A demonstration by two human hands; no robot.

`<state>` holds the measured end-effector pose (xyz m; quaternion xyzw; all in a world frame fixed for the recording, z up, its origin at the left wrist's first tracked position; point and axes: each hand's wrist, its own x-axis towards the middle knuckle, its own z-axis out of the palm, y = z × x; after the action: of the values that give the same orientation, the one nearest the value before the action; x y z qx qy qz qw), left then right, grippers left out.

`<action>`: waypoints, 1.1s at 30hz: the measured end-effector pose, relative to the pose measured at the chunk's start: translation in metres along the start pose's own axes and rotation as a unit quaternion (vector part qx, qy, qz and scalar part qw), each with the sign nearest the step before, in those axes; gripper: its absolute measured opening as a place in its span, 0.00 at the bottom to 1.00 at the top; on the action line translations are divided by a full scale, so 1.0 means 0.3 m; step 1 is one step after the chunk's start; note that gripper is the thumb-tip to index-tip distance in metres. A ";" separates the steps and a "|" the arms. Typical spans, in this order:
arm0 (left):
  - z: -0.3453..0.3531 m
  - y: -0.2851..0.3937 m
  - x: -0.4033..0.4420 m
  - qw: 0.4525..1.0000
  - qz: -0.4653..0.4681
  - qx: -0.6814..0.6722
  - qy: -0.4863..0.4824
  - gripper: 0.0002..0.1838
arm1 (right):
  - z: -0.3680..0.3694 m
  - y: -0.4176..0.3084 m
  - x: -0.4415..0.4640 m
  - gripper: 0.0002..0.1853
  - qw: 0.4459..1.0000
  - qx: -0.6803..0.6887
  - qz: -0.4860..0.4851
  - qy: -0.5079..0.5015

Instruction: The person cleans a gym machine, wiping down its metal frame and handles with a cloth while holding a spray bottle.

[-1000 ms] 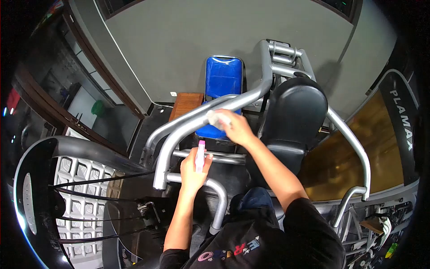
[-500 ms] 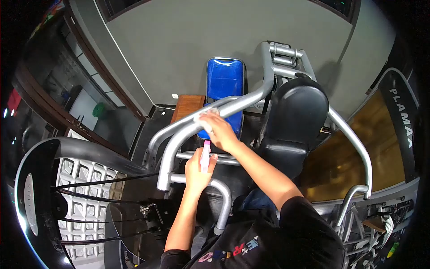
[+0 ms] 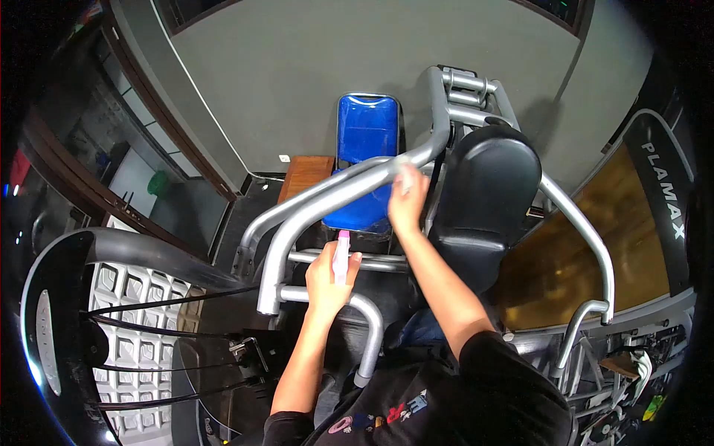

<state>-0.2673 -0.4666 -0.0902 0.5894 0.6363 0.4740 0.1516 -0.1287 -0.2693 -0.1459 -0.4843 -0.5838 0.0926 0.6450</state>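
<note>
My left hand [image 3: 328, 279] is closed around a small whitish bottle [image 3: 341, 264] with a pink top, which looks like a spray bottle. It is held in front of the machine's lower bar. My right hand [image 3: 407, 199] presses a white cloth [image 3: 404, 169] against the thick silver tube [image 3: 327, 203] of the exercise machine, near where the tube bends upward. Most of the cloth is hidden by the fingers and slightly blurred. Right of that hand stands the machine's black padded seat back [image 3: 497, 186].
Behind the tube are a blue chair [image 3: 368, 130] and a brown wooden table [image 3: 307, 175] by the grey wall. A silver arm [image 3: 576, 212] curves down at the right, with a PLAMAX panel [image 3: 664, 186] beyond it. Black cables [image 3: 175, 299] run at the left.
My right hand has slid the cloth up along the silver tube, away and to the right. My left hand stays almost still with the bottle.
</note>
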 end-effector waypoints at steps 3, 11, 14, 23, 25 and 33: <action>0.006 -0.009 -0.001 1.000 0.003 0.013 0.013 0.15 | 0.016 -0.085 -0.151 0.16 0.984 0.105 -0.039 -0.141; 0.006 -0.008 -0.003 0.999 0.025 0.021 0.031 0.14 | -0.088 0.002 -0.097 0.16 0.930 0.273 0.238 -0.056; 0.000 0.003 -0.003 1.000 -0.009 0.014 -0.004 0.18 | -0.059 0.018 -0.004 0.17 0.959 0.183 0.196 0.095; 0.013 -0.012 0.001 0.999 0.032 0.029 0.006 0.14 | -0.026 -0.149 -0.373 0.19 0.891 0.277 0.165 -0.320; 0.012 -0.017 -0.002 0.999 0.035 0.026 0.017 0.14 | 0.007 -0.069 -0.383 0.19 0.904 0.280 0.166 -0.277; 0.012 0.005 0.004 0.999 0.028 0.026 0.019 0.14 | -0.069 -0.109 0.058 0.20 0.896 0.327 0.278 0.115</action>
<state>-0.2641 -0.4642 -0.0903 0.6017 0.6344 0.4724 0.1109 -0.1206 -0.2849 -0.1072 -0.3962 -0.2839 0.3972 0.7776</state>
